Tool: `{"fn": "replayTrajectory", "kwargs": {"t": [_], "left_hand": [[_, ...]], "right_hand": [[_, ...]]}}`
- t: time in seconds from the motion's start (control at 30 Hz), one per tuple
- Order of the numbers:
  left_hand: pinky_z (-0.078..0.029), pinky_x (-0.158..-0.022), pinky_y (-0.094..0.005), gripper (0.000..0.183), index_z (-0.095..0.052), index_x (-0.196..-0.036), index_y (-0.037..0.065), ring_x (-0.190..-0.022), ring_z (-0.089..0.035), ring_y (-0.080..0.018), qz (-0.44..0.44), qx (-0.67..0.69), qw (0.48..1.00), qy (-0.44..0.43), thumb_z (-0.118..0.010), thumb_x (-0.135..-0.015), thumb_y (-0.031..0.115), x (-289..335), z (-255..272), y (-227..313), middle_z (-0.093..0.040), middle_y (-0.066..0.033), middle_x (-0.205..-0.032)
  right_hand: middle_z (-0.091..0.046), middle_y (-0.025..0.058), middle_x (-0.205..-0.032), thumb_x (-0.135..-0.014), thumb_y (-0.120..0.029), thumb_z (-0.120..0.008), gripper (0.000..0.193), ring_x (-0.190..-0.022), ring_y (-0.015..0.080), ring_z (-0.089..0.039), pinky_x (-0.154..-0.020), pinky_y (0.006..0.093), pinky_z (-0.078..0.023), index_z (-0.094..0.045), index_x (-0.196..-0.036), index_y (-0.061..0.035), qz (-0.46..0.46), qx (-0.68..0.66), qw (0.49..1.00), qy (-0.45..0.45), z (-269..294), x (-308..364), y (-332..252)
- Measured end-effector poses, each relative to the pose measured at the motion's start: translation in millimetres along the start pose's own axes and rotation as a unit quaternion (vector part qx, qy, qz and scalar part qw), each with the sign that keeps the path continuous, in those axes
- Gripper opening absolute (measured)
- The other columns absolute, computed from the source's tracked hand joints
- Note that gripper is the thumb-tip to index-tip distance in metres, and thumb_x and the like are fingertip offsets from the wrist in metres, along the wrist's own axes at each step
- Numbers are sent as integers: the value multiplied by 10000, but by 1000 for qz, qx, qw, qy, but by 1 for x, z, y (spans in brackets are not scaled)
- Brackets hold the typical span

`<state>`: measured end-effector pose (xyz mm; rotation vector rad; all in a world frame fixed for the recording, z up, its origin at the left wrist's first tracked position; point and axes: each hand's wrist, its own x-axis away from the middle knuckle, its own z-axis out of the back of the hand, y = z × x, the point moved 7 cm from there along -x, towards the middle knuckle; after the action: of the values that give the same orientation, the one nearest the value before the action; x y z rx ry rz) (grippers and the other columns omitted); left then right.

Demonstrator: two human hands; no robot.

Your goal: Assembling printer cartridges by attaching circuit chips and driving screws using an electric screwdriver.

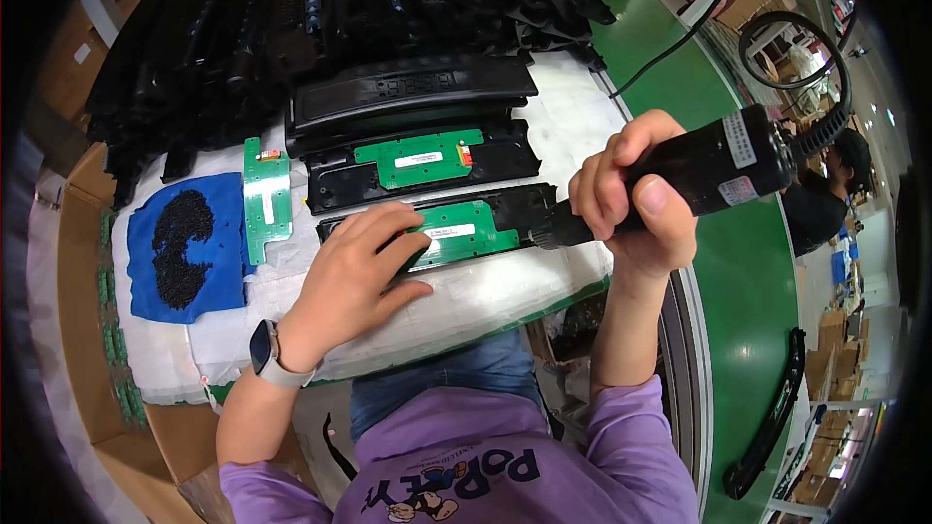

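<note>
Left hand (354, 277) has fingers loosely apart on the left end of the green board (466, 241), right hand (641, 194) wrapped round a black screwdriver (714, 165), nose by the right end; board runs left-to-right in its black cover (525, 204), left hand's nearer

Along the far edge of the white-covered desk (466, 315) I have a heap of long black plastic housings (340, 10). Before it lies a curved black plastic cover (417, 87), then a black plastic tray (330, 180) bearing a rectangular green circuit board (403, 167). Nearest the front edge I see a second black plastic tray (527, 204), a second green circuit board (464, 244) on it and a black cylindrical screwdriver (714, 160) at its right end. Toward the left edge, small black pieces (180, 267) lie on a blue cloth (149, 262), just left of a narrow green circuit board (267, 199).
</note>
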<state>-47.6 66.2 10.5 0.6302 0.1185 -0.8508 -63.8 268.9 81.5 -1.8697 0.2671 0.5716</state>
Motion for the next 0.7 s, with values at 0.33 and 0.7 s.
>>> {"fn": "replayTrajectory", "kwargs": {"t": [0.33,0.7], "left_hand": [[-457,-899,-402,331,-620,-965,42,-1075,-545,-316,17,37,999,0,-741,-669,126,-4,-4,-4,-582,-115,-1084],[-461,-894,-400,336,-617,-946,33,-1087,-539,-308,1,15,1000,4,-750,-654,132,-4,-2,-1,-582,-107,-1071]], "right_hand": [[-519,79,-614,-750,-78,-641,226,-437,105,-461,-413,233,-373,-486,-873,31,-14,-46,998,34,3,2,7],[-517,43,-557,-720,-106,-687,214,-424,86,-473,-400,215,-379,-510,-784,-5,-58,-8,998,35,1,0,22]]}}
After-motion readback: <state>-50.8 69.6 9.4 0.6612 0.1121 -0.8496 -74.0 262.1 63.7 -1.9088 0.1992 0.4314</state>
